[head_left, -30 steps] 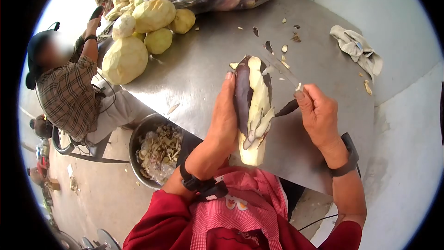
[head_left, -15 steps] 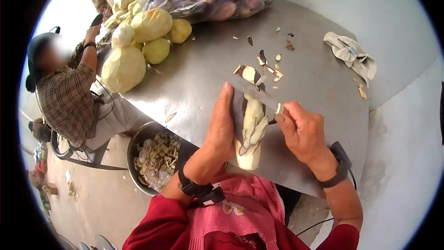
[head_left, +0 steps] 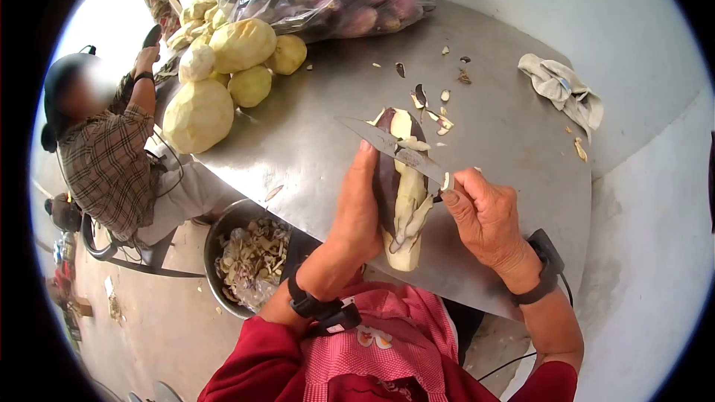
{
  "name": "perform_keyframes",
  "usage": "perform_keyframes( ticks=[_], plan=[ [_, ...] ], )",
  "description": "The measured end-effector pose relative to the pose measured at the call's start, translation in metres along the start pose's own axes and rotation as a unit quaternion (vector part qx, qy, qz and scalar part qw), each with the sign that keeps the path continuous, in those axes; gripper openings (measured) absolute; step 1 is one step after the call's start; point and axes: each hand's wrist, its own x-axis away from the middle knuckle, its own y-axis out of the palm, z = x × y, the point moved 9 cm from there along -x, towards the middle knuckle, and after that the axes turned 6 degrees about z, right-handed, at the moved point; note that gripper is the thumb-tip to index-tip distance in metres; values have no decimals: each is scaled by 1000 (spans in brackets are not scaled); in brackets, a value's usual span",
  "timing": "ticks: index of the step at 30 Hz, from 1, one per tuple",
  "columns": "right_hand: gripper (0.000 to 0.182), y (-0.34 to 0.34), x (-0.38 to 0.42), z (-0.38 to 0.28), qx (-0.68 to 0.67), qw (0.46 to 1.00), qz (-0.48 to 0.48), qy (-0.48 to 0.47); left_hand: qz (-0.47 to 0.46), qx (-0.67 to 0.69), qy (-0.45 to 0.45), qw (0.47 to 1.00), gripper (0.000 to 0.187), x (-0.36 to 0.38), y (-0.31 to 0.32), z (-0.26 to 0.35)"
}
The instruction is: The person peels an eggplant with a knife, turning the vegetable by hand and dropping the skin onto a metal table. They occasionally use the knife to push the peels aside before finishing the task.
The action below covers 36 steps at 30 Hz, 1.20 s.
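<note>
My left hand (head_left: 356,205) is closed on the left side of a long sweet potato (head_left: 386,186) with dark purple skin, held upright over the table. Its lower end and a strip along its front are peeled to pale flesh, and loose peel hangs from the middle. In my right hand (head_left: 485,216) is a knife (head_left: 387,143), gripped by its handle. The blade lies slanted across the upper part of the sweet potato, its tip pointing up and left past my left thumb. Cut slices of flesh sit against the blade.
Large peeled pale-yellow roots (head_left: 197,115) are piled at the table's left edge. Behind them lies a clear plastic bag (head_left: 335,0) of purple roots. Peel scraps (head_left: 439,119) dot the metal table (head_left: 521,141). A cloth (head_left: 562,89) lies right. A peelings bowl (head_left: 212,253) and a seated person (head_left: 104,171) are left.
The knife blade has slid up and left across the sweet potato, so its tip now reaches past my left thumb. A slice has come up along the blade. The left hand has barely moved.
</note>
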Motion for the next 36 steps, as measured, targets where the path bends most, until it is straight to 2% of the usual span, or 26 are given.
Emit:
perform_keyframes(
  ticks=[3, 5, 7, 8, 10, 13, 16, 18, 24, 26, 28, 29, 32, 36],
  plan=[
    [23, -2, -2, 4, 33, 999, 18, -1, 3, -61, 29, 998, 63, 1, -2, 5],
    [24, -5, -3, 13, 59, 997, 41, -6, 5, -55, 7, 998, 64, 3, -4, 3],
    [28, -12, -6, 50, 111, 987, 51, 106, 11, -33, -19, 999, 67, 5, -3, -1],
    [28, -14, -6, 50, 112, 987, 52, 105, 9, -33, -18, 999, 67, 4, -3, -1],
    [32, -18, -7, 47, -17, 990, 90, 104, -12, -26, -20, 999, 69, 4, -1, 0],
    [29, -12, -4, 35, -68, 990, 47, 112, 1, -7, -40, 999, 69, 6, 2, 2],
    [26, -4, 1, 27, -90, 993, 24, 79, -2, 11, -48, 999, 69, 5, 0, -4],
    [24, -4, 0, 23, -89, 994, 20, 68, 3, -38, -7, 999, 70, 1, -4, -3],
    [26, -4, -2, 23, -94, 994, -16, 61, 8, -81, 1, 997, 67, 1, -8, 0],
    [29, -5, -4, 37, -27, 995, -4, 96, 13, -94, 8, 995, 66, 4, -9, 2],
    [30, -2, -1, 58, -31, 993, 27, 106, -28, -61, -27, 997, 67, 11, 2, 2],
    [32, -5, -1, 65, -35, 991, 56, 116, -45, -35, -29, 998, 59, 12, 7, 4],
    [33, -14, -6, 61, -114, 981, 73, 137, -34, -31, -23, 999, 60, 10, 7, 6],
    [33, -12, -1, 47, -98, 982, 39, 155, -2, 32, -49, 998, 64, 7, 1, 8]
  ],
)
